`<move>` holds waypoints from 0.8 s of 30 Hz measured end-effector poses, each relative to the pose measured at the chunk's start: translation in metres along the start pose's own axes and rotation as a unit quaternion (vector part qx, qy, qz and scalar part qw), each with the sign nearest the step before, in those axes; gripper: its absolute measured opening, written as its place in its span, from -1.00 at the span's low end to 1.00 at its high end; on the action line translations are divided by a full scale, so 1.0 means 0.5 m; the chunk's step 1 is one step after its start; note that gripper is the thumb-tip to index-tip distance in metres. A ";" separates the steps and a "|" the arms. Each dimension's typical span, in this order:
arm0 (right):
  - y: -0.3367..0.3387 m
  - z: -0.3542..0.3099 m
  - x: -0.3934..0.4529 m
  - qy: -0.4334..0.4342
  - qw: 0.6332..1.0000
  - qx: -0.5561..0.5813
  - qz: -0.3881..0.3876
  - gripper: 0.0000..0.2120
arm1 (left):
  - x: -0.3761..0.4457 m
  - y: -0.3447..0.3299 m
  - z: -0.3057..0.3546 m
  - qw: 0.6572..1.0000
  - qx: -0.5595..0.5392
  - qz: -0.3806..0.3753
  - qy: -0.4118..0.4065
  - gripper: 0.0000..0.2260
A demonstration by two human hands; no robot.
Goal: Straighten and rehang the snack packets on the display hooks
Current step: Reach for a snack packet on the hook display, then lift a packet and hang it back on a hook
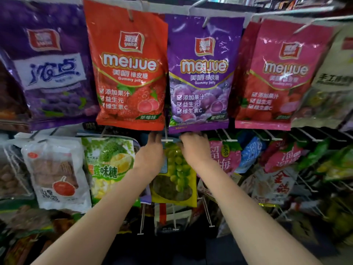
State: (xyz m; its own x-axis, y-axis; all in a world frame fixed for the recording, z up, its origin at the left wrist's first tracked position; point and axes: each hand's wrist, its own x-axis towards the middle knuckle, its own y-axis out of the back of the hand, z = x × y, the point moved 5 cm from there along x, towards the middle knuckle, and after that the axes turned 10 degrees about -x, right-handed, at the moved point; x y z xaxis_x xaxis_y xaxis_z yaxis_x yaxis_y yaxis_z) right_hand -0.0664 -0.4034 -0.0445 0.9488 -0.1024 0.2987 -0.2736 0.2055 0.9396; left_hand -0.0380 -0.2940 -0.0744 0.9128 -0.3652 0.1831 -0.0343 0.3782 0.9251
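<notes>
A yellow packet printed with green grapes point(176, 178) hangs in the middle row of the display. My left hand point(150, 152) holds its upper left edge and my right hand point(194, 148) holds its upper right edge. Both hands reach up under the top row, so the fingertips and the packet's top are hidden behind the red strawberry gummy packet point(129, 66) and the purple grape gummy packet point(202, 73). A white hook tip point(166, 139) sticks out between my two hands, just above the grape packet.
The top row also holds a dark purple packet point(47, 62) at left and a pink gummy packet point(280, 73) at right. Beside the grape packet hang a green durian candy packet point(108, 165), a white hawthorn packet point(57, 173) and a pink plum packet point(223, 155). Bare white hooks point(142, 220) jut out below.
</notes>
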 end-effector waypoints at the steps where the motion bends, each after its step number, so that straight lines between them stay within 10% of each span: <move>1: 0.006 -0.002 -0.009 -0.013 0.999 -0.019 0.034 -0.80 | -0.009 -0.001 0.001 1.000 0.003 0.012 -0.008 -0.50; 11: 0.005 -0.057 -0.140 0.051 0.964 0.053 0.256 -0.75 | -0.133 0.040 -0.038 0.968 -0.129 0.144 -0.158 -0.76; 16: -0.015 -0.129 -0.154 0.152 0.978 0.116 0.078 -0.81 | -0.154 0.049 -0.067 0.959 -0.083 0.185 -0.199 -0.77; 20: -0.039 -0.104 -0.113 -0.031 0.991 0.072 -0.106 -0.55 | -0.155 0.067 -0.117 0.963 -0.065 0.172 -0.198 -0.72; 24: 0.003 -0.156 -0.087 -0.072 0.975 0.199 -0.066 -0.73 | -0.163 0.085 -0.191 0.968 -0.087 0.160 -0.173 -0.74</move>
State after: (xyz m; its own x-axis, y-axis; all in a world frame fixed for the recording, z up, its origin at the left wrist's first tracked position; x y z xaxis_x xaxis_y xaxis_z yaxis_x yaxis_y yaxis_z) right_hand -0.0959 -0.3228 -0.0691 0.9561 -0.2429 0.1638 -0.2166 -0.2092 0.9536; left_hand -0.0748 -0.1669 -0.0817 0.6746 -0.4582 0.5788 -0.1951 0.6455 0.7384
